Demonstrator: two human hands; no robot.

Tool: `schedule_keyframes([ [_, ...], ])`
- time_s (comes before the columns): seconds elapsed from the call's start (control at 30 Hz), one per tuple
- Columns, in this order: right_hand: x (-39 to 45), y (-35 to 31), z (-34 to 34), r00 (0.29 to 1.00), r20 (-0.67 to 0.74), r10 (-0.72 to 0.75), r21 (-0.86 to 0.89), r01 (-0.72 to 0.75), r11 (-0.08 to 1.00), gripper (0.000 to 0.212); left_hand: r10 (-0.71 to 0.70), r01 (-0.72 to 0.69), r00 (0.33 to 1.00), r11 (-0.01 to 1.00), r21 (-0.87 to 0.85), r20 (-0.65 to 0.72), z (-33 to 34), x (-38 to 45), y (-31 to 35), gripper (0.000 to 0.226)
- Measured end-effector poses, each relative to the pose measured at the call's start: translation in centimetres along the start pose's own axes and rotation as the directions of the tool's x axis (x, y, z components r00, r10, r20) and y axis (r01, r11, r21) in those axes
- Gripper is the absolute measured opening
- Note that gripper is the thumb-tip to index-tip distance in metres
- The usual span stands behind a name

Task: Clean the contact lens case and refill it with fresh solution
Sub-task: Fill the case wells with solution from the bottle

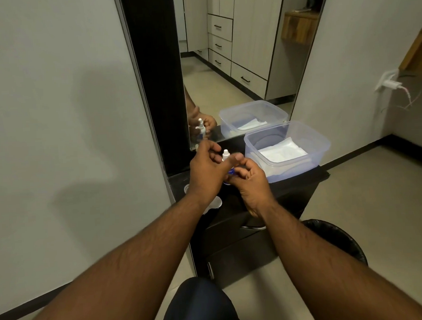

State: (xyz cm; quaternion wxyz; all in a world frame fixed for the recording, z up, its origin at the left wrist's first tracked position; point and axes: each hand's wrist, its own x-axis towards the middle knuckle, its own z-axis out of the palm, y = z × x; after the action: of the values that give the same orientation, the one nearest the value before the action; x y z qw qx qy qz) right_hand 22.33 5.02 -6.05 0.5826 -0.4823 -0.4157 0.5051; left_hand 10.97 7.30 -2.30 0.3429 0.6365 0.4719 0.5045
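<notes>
A small white solution bottle with a blue label stands upright between my hands, nozzle up, above the black cabinet top. My right hand is shut around its lower part, thumb against its side. My left hand sits just left of the bottle, fingers curled and apart near the nozzle, with nothing seen in them. A small round translucent piece and a white piece lie on the cabinet top under my left wrist, partly hidden; I cannot tell whether they belong to the lens case.
A clear plastic tub holding folded white tissue stands on the cabinet top to the right. A tall mirror leans behind it. A black bin stands on the floor at right. A charger and cable hang on the right wall.
</notes>
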Motion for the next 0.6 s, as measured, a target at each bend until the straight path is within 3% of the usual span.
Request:
schedule_keyframes([
  [0.07,0.0,-0.1,0.0,1.0,-0.006,0.003,-0.005,-0.003,1.0,0.035,-0.02,0.019,1.0,0.999,0.049,0.024,0.3,0.4,0.1,0.028],
  [0.17,-0.1,-0.1,0.1,1.0,-0.028,0.005,0.065,-0.003,0.998,0.033,-0.09,0.092,0.991,0.996,-0.018,0.1,-0.1,1.1,0.4,0.015],
  [0.27,0.0,0.2,0.2,0.999,-0.049,-0.013,0.085,0.017,0.996,0.031,-0.104,0.115,0.981,0.991,-0.063,0.163,-0.7,1.5,0.7,0.026],
  [0.33,0.0,0.2,0.4,0.999,-0.05,-0.016,0.046,0.019,0.999,0.031,-0.101,0.103,0.986,0.995,-0.012,0.132,-0.7,1.6,0.9,0.034],
  [0.43,-0.3,-0.1,0.4,0.999,-0.038,-0.011,0.04,0.013,0.999,0.034,-0.051,0.043,0.995,0.995,0.092,0.083,-0.2,1.5,0.8,0.022],
  [0.6,-0.5,-0.2,0.4,1.0,0.003,-0.021,0.013,0.021,1.0,0.034,0.034,-0.065,0.967,0.991,0.115,0.251,-1.2,1.5,1.0,0.018],
])
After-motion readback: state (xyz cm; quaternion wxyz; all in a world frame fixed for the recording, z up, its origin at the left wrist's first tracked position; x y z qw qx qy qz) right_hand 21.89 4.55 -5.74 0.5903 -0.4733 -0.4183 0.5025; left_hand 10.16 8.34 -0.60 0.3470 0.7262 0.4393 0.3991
